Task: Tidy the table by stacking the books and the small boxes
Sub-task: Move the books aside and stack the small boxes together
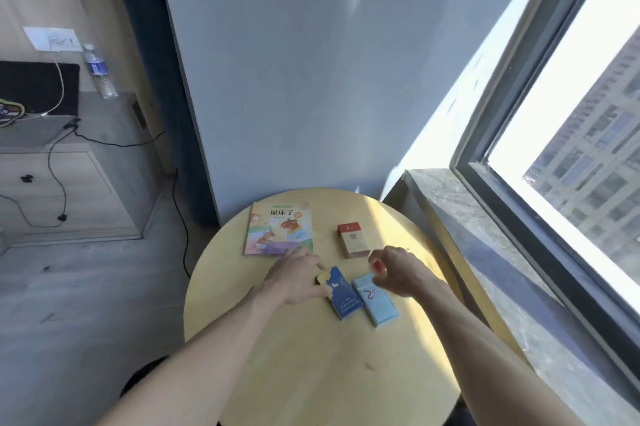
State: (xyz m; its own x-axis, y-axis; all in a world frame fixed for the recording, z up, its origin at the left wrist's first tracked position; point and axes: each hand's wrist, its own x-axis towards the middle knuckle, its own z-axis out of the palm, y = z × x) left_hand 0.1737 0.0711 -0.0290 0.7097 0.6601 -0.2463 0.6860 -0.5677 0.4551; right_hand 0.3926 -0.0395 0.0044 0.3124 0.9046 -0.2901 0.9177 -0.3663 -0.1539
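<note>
On the round yellow table (311, 373) lies a picture book (280, 228) at the far left, with a red small box (351, 240) to its right. Nearer me, a dark blue box (344, 297) and a light blue box (377, 302) lie side by side, almost touching. My left hand (298, 278) rests at the dark blue box's far left end, with the index finger along its far edge and the thumb on its left side. My right hand (394, 269) is curled over the light blue box's far end. A small red spot shows at its fingertips.
A stone window sill (485, 252) and a large window run along the table's right side. A grey wall stands right behind the table. On the left are a cabinet (86, 183) with a water bottle (98, 72) and trailing cables.
</note>
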